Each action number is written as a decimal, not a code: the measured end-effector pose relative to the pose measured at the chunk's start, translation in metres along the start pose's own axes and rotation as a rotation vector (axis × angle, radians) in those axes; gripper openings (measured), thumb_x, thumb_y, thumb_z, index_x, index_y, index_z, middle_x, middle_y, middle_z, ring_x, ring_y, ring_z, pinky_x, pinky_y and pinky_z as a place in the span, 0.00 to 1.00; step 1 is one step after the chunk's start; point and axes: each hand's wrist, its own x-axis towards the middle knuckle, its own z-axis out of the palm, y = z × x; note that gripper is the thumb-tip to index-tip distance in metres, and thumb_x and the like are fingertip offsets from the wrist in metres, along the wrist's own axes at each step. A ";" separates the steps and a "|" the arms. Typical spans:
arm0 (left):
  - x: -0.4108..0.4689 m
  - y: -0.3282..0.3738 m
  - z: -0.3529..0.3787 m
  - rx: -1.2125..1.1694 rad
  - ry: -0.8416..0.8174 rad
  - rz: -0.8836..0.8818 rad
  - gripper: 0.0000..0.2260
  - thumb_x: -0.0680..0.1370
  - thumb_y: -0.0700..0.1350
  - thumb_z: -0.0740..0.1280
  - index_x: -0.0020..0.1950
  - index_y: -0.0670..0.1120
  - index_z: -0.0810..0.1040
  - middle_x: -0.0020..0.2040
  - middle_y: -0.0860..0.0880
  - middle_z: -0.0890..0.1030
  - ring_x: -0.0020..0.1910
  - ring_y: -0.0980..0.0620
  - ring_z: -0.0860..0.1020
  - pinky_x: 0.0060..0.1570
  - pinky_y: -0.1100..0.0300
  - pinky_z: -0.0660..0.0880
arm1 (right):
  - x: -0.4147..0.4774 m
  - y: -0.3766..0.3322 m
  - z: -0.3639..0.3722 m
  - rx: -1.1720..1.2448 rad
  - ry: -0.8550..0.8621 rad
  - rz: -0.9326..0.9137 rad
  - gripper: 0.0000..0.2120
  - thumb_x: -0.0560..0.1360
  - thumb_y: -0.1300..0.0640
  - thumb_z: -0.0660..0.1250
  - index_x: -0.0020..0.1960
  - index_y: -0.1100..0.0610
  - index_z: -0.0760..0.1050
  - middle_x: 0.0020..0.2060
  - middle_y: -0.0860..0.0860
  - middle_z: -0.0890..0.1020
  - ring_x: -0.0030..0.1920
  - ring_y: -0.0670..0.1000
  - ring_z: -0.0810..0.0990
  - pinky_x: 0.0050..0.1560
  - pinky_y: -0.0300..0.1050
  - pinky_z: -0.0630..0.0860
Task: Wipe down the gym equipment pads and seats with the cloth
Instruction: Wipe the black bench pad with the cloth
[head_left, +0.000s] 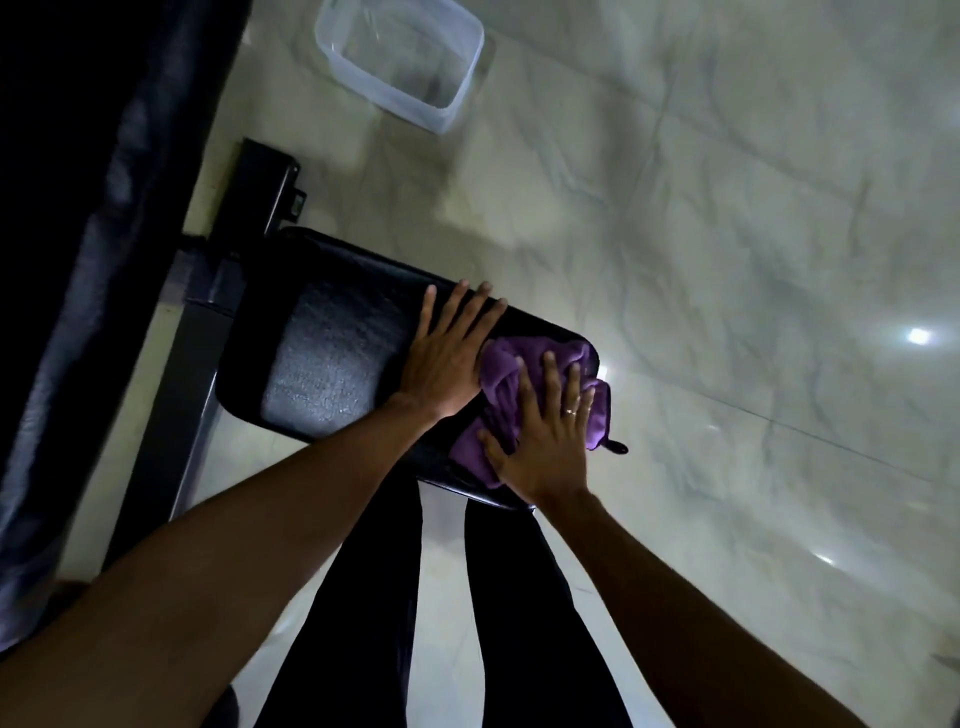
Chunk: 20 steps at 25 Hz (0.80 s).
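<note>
A black padded seat of a gym machine lies below me, its middle glistening. A crumpled purple cloth lies on the seat's right end. My right hand presses flat on the cloth with fingers spread, a ring on one finger. My left hand rests flat on the bare pad just left of the cloth, fingers straight and reaching the far edge.
A clear plastic tub stands on the pale marble floor beyond the seat. The machine's dark frame and a long black pad run along the left. My dark trouser legs stand below the seat.
</note>
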 end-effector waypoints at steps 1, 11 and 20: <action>0.001 0.001 0.003 0.018 -0.020 -0.012 0.30 0.80 0.60 0.52 0.80 0.48 0.61 0.80 0.44 0.60 0.80 0.41 0.56 0.77 0.37 0.48 | 0.009 0.006 -0.003 -0.016 -0.020 -0.051 0.43 0.75 0.31 0.60 0.83 0.51 0.56 0.82 0.58 0.54 0.81 0.66 0.46 0.77 0.72 0.46; 0.002 0.006 0.008 0.120 0.075 -0.057 0.24 0.81 0.49 0.55 0.77 0.44 0.66 0.79 0.45 0.64 0.79 0.43 0.58 0.76 0.37 0.53 | 0.090 0.046 -0.041 0.198 -0.083 0.104 0.42 0.70 0.27 0.65 0.75 0.51 0.65 0.64 0.54 0.75 0.58 0.60 0.77 0.54 0.56 0.79; 0.005 0.009 0.005 0.113 0.069 -0.092 0.28 0.78 0.48 0.59 0.79 0.48 0.62 0.79 0.45 0.63 0.79 0.43 0.57 0.77 0.38 0.49 | 0.018 0.013 -0.036 0.633 -0.077 0.756 0.50 0.71 0.30 0.70 0.79 0.59 0.56 0.70 0.59 0.69 0.66 0.66 0.76 0.60 0.60 0.76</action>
